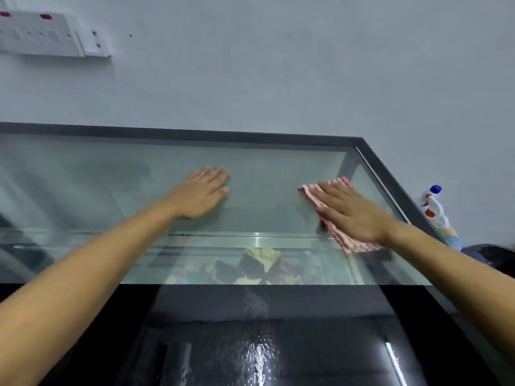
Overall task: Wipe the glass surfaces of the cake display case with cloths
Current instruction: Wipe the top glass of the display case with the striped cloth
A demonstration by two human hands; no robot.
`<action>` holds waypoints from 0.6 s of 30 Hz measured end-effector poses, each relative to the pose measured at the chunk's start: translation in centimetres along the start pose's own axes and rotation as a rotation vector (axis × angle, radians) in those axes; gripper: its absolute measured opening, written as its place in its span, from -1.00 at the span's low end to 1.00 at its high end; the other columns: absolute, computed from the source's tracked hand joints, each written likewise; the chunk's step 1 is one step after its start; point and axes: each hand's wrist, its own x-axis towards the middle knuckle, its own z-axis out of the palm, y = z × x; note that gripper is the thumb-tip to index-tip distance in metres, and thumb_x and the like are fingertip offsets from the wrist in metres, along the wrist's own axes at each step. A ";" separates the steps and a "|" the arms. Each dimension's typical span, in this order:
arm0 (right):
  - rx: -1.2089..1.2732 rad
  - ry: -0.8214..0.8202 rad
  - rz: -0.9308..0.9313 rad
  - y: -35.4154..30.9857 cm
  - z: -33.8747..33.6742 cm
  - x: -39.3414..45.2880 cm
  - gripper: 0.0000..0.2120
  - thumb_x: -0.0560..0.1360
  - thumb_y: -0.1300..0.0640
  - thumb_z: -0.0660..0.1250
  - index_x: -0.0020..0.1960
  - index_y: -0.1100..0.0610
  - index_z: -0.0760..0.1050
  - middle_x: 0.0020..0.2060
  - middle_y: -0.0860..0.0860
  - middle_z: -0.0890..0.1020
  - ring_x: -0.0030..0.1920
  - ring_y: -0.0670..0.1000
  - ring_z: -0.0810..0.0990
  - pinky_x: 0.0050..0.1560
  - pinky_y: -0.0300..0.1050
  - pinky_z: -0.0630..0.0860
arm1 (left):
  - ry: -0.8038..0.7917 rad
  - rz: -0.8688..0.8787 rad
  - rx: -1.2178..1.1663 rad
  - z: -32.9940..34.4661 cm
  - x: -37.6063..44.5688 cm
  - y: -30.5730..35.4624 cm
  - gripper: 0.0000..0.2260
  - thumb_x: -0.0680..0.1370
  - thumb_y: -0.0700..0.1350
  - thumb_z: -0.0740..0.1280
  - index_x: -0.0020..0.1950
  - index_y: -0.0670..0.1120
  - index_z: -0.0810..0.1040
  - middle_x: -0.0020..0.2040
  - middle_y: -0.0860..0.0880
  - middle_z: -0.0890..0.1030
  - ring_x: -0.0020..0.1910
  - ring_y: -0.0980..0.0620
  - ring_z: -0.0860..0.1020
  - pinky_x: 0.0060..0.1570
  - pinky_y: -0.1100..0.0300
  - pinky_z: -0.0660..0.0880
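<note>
The glass top of the cake display case spreads below me, framed in dark metal. My right hand lies flat with straight fingers on a red-and-white checked cloth, pressing it onto the glass near the case's right edge. My left hand rests flat on the bare glass, palm down, a hand's width or two to the left of the cloth. Cake slices show through the glass below.
A spray bottle with a blue cap stands beyond the case's right edge. A grey wall rises behind the case, with a white socket panel at the upper left. The case's front glass reflects light and shows wet streaks.
</note>
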 end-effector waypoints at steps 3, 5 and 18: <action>0.036 0.098 0.249 -1.7 0.7 5.8 -0.31 0.61 -0.38 -0.32 0.68 -0.17 -0.12 0.68 -0.03 -0.04 0.68 0.06 -0.08 0.64 0.09 -0.26 | 0.013 -0.002 -0.007 0.1 -0.2 0.2 -0.41 0.72 0.27 -0.14 0.71 0.09 -0.09 0.71 0.05 -0.11 0.69 -0.01 -0.12 0.65 0.00 -0.15; 0.041 0.105 0.181 -7.4 1.2 7.0 -0.39 0.68 -0.27 -0.26 0.69 -0.12 -0.13 0.68 0.00 -0.06 0.68 0.11 -0.10 0.64 0.13 -0.27 | 0.018 -0.002 -0.009 0.0 -0.1 0.3 -0.44 0.73 0.23 -0.13 0.71 0.09 -0.08 0.71 0.04 -0.11 0.69 -0.01 -0.11 0.65 0.00 -0.15; 0.013 0.068 0.017 -5.1 0.9 0.9 -0.45 0.68 -0.29 -0.23 0.65 -0.27 -0.15 0.68 -0.09 -0.03 0.68 0.02 -0.13 0.64 0.04 -0.26 | 0.024 -0.088 -0.017 0.3 -4.2 2.0 -0.47 0.75 0.19 -0.12 0.71 0.09 -0.08 0.71 0.04 -0.10 0.69 -0.02 -0.12 0.64 0.01 -0.17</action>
